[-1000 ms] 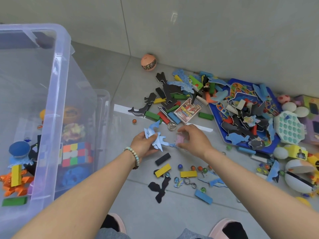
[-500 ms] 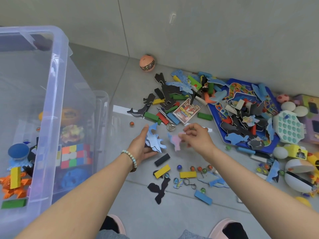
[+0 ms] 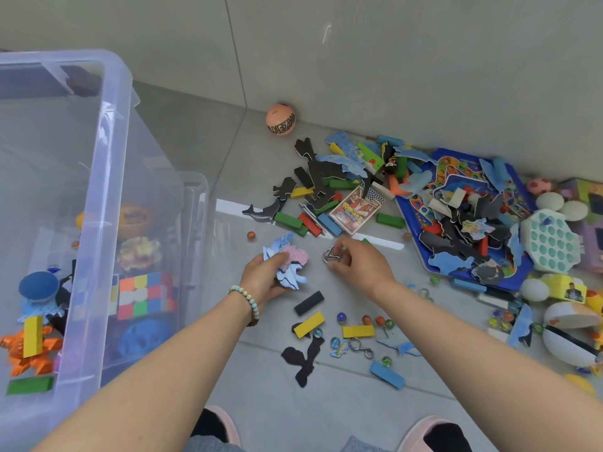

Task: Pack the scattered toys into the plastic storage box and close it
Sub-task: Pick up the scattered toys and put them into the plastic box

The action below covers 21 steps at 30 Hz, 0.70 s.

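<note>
My left hand holds a small stack of flat blue and pink puzzle pieces just above the floor, right of the clear plastic storage box. My right hand pinches a metal ring puzzle on the floor beside it. The box stands open at the left and holds a colour cube, an orange crab toy and other toys. Scattered blocks, marbles and black cut-outs lie below my hands.
A pile of blocks, puzzle shapes and a card pack lies ahead by the wall. A blue game board heaped with pieces sits at the right, with white eggs and a pop toy. An orange ball rests against the wall. My slippered feet are at the bottom.
The pink piece passed from my right hand onto the stack in my left hand. My right hand moved right and took hold of the metal ring puzzle.
</note>
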### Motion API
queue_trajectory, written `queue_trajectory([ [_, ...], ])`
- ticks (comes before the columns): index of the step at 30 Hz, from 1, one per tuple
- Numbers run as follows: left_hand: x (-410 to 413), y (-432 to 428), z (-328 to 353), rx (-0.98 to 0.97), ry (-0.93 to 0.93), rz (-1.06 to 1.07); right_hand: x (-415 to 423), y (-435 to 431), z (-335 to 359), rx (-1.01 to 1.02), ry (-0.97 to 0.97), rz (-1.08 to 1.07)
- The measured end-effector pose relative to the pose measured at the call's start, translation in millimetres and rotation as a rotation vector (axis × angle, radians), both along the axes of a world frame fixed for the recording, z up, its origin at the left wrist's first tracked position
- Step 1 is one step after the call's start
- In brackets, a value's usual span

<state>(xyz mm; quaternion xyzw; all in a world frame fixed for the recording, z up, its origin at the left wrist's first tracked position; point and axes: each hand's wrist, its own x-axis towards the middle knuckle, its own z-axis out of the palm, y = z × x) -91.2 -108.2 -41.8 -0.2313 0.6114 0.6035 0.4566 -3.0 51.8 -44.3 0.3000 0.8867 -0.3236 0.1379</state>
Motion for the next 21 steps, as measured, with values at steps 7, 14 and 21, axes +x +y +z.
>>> queue_trajectory([
  [7,7,4,-3,0.004,0.052,-0.078,16,5,0,0.298,-0.086,0.271],
  [14,7,15,1,0.005,-0.03,-0.058,13,-1,10,-0.127,0.241,-0.139],
  [21,4,19,4,-0.025,-0.043,-0.057,-10,-5,4,-0.268,0.124,-0.119],
])
